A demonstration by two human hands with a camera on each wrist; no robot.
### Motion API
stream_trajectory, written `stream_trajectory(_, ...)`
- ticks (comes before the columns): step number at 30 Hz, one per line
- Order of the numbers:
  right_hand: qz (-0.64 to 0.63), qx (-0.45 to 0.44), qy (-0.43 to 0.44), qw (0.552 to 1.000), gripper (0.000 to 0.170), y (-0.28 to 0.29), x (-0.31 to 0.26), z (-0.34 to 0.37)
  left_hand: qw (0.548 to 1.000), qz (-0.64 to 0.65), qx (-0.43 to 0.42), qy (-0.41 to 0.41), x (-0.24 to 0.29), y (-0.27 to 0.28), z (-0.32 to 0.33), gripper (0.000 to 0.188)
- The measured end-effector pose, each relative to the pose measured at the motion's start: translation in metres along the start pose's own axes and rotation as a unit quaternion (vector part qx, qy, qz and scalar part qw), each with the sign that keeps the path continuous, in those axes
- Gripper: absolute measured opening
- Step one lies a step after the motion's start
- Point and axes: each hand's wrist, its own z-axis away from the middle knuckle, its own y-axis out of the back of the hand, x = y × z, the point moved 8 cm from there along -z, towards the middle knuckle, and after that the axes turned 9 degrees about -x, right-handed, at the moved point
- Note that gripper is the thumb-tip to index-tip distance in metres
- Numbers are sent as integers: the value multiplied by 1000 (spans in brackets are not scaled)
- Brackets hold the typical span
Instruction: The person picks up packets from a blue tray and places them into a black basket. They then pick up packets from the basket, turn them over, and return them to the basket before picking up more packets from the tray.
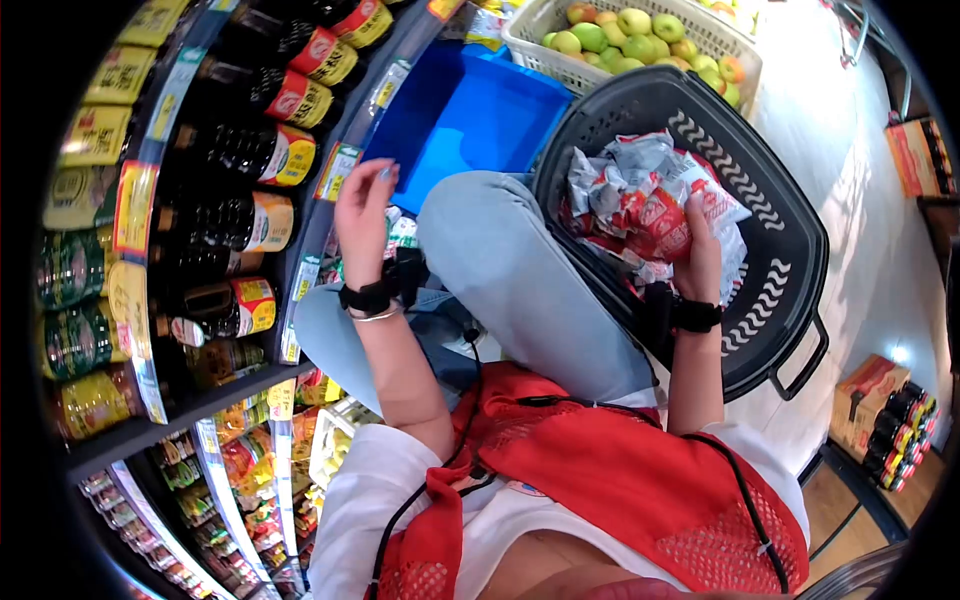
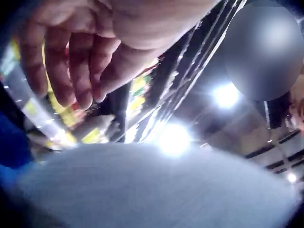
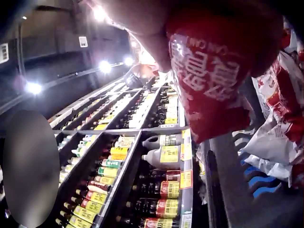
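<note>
My right hand (image 1: 702, 255) grips a red plastic packet with white lettering (image 3: 209, 90), held over a black shopping basket (image 1: 795, 250). Several silver, white and red packets (image 1: 640, 158) lie heaped in that basket. Part of the gripped packet is covered by the fingers in the right wrist view. My left hand (image 1: 362, 215) hangs in the air above the knee, close to the shelf edge, its fingers loosely bent and holding nothing. Just beyond it sits a blue plastic bin (image 1: 500, 125), its inside showing bare blue walls.
Shelves of dark sauce bottles (image 1: 265, 150) rise along the left. Behind the basket stands a white crate (image 1: 530, 45) of apples. The bent knee (image 1: 490, 225) lies between bin and basket. Boxed bottles (image 1: 890, 420) stand at the right.
</note>
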Motion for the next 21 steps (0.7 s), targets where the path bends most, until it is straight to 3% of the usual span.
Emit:
stream_trajectory(2,-27,25,-16,999,30,14,4,-2,989,25,-4,143,-72,25,8,18)
stream_trajectory(3,-65,25,-40,997,28,15,7,-2,986,7,-2,168,-110,35,13,19)
stream_trajectory(4,-103,24,-63,992,26,16,10,-3,984,-70,-25,164,-130,40,10,19)
stream_trajectory(6,-92,32,-85,992,24,29,16,-2,983,-144,20,109,-151,37,0,24)
stream_trajectory(7,-72,48,-81,993,24,33,17,-2,948,-307,14,83,-153,33,-3,33)
stream_trajectory(8,-53,61,-75,994,25,33,16,-3,949,-303,13,81,-164,32,-2,33)
stream_trajectory(10,27,91,-67,993,29,11,1,8,838,-503,-78,197,-216,30,0,38)
stream_trajectory(13,143,84,-18,986,30,9,-10,4,894,-368,-109,231,-267,21,18,41)
stream_trajectory(14,152,81,-17,985,30,10,-14,2,900,-337,-102,256,-280,18,23,41)
stream_trajectory(16,281,-8,2,960,23,-13,-28,-2,904,-292,-97,297,-298,11,30,42)
stream_trajectory(17,374,-18,25,927,21,-17,-37,-7,905,-273,-97,311,-306,7,32,42)
stream_trajectory(18,380,-21,25,924,21,-28,-41,-7,906,-256,-94,323,-311,3,33,43)
stream_trajectory(20,504,-34,107,857,19,-71,-65,0,907,-226,-93,343,-321,-5,35,43)
stream_trajectory(21,601,-32,170,781,17,-92,-77,4,907,-214,-93,349,-324,-9,36,44)
